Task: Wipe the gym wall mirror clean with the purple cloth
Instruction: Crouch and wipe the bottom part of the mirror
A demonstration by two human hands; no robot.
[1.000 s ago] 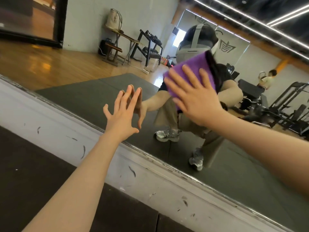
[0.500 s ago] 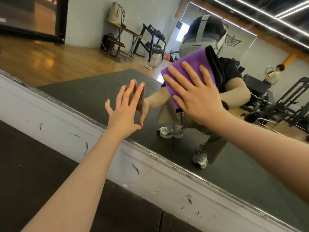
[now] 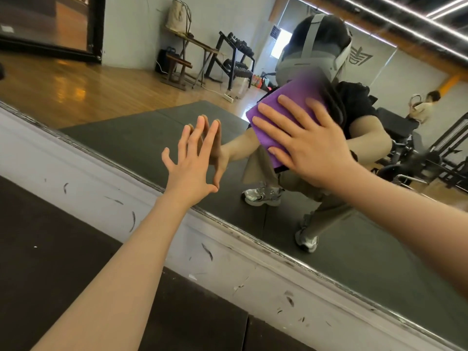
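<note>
The large gym wall mirror (image 3: 126, 138), a glass sheet running above a scuffed white baseboard strip (image 3: 106, 188), filled most of the view and reflected a wooden floor, a dark mat and a weight rack. No streaks or wet patches could be told apart on the glass, so how much had been wiped could not be judged; the wiping looked under way low on the mirror, with the wide stretches to either side and above probably left to do. The right hand (image 3: 311, 145) lay flat on the folded purple rectangular cloth (image 3: 293, 97), fingers straight and spread, pressing it against the glass rather than curling round it. The cloth sat right of centre, over the reflected person's chest, well above the baseboard; its long axis ran on a slant, from its lower end near the palm up toward the upper right. The left hand (image 3: 195, 158) held nothing, fingers straight and close together, tips touching the glass just left of the cloth.
</note>
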